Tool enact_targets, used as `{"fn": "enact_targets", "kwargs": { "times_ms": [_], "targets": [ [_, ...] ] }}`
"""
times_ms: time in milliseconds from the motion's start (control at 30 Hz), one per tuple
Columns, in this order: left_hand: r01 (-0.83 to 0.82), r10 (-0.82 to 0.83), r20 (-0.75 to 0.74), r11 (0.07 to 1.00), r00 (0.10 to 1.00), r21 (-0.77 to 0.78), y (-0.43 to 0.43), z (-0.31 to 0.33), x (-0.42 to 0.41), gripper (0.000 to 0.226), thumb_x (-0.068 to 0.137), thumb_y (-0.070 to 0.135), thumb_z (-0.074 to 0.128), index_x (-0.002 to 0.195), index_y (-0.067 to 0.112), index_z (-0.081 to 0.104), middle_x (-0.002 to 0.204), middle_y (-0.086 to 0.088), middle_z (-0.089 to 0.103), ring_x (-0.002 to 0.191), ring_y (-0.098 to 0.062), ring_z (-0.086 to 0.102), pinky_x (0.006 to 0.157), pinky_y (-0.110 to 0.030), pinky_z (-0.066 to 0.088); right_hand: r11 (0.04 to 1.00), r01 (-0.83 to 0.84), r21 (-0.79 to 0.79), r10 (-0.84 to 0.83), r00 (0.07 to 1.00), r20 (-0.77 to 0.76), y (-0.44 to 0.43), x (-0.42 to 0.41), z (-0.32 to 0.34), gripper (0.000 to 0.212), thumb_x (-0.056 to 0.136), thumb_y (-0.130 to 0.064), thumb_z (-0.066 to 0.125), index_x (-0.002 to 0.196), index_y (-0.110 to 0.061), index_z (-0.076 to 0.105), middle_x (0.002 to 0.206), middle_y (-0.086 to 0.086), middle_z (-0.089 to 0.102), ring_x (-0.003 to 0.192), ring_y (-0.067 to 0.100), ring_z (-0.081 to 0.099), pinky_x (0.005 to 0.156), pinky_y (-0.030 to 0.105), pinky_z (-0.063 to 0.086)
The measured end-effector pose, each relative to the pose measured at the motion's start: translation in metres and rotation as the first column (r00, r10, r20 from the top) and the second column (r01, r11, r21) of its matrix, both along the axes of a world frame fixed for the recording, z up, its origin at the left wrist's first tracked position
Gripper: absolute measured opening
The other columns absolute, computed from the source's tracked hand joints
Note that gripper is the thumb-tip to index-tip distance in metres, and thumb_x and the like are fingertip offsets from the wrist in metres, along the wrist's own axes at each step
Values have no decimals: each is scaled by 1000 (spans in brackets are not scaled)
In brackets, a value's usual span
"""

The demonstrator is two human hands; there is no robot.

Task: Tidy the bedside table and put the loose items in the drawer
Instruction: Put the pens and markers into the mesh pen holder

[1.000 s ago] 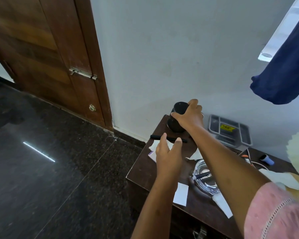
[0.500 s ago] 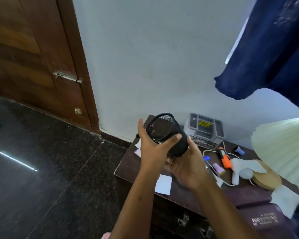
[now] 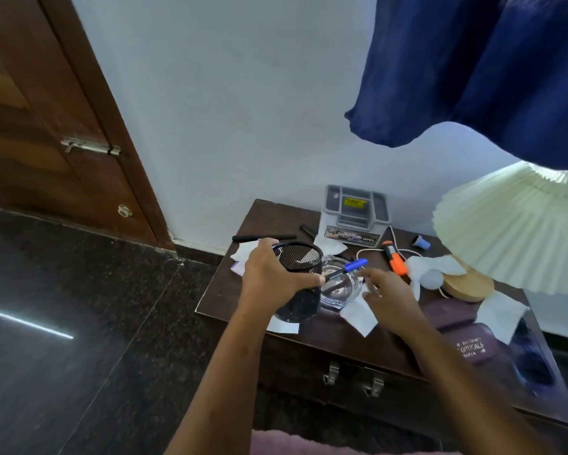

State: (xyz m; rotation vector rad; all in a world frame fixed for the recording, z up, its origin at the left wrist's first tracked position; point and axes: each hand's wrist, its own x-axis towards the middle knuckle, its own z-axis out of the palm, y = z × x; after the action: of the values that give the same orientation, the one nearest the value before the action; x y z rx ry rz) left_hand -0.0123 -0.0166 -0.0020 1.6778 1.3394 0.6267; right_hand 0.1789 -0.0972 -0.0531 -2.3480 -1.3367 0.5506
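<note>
Left hand [image 3: 269, 277] has its grip wrapped around the black mesh pen cup [image 3: 297, 284], holding it up off the counter [image 3: 328, 333] just left of centre frame. Half a second back both hands were cradling it; now the right hand [image 3: 386, 297] has let go and is reaching, fingers spread and empty, toward the blue-capped pen [image 3: 346, 269] lying across the glass ashtray [image 3: 340, 289]. So my guess is the pens go in the cup next. Further out, lots still loose: an orange highlighter [image 3: 394, 257] right of centre, black pens [image 3: 259, 238] at the back edge, paper scraps [image 3: 359, 315], a grey organiser tray [image 3: 354, 211] against the wall. The drawer [image 3: 351, 377] along the lower front looks shut, so tidying has barely started.
</note>
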Motion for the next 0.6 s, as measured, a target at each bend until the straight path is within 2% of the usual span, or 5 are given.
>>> {"fn": "enact_targets", "kwargs": {
  "times_ms": [200, 300, 400, 533, 600],
  "targets": [
    [121, -121, -8, 993, 993, -13, 7, -10, -2, 89, 50, 31, 92, 125, 22, 44, 120, 6, 51, 111, -14, 50, 88, -24, 44, 978, -10, -207, 39, 990, 138, 23, 5, -15, 55, 99, -23, 34, 144, -49, 19, 135, 8, 40, 124, 34, 38, 103, 49, 34],
    [202, -202, -15, 979, 979, -14, 12, -15, -6, 91, 46, 30, 93, 122, 25, 45, 120, 6, 54, 111, -14, 52, 90, -25, 46, 978, 3, -208, 26, 990, 136, 33, -1, -21, 44, 99, -32, 30, 140, -48, 31, 134, 7, 46, 126, 33, 38, 103, 50, 30],
    [260, -260, -12, 966, 966, -17, 13, -18, -9, 96, 38, 38, 91, 121, 30, 44, 119, 8, 55, 112, -14, 54, 96, -36, 51, 996, 84, 0, -84, 991, 103, 44, -2, -21, 36, 96, -28, 35, 127, -36, 52, 124, 1, 58, 118, 27, 48, 98, 46, 36],
    [321, -321, 9, 947, 947, -18, 13, -19, -9, 99, 39, 35, 91, 125, 32, 41, 123, 9, 54, 114, -14, 55, 96, -38, 52, 819, 496, 289, -319, 812, -488, 48, -2, -11, 20, 94, -20, 51, 103, -15, 68, 102, 5, 68, 96, 20, 59, 86, 32, 45],
    [341, -340, 26, 940, 940, -15, 12, -20, -7, 98, 43, 26, 92, 126, 34, 41, 124, 9, 53, 115, -15, 54, 96, -38, 53, 688, 616, 384, -335, 738, -586, 46, 1, 2, 14, 92, -14, 55, 96, -12, 68, 88, 1, 65, 85, 15, 58, 75, 27, 45]
  ]
}}
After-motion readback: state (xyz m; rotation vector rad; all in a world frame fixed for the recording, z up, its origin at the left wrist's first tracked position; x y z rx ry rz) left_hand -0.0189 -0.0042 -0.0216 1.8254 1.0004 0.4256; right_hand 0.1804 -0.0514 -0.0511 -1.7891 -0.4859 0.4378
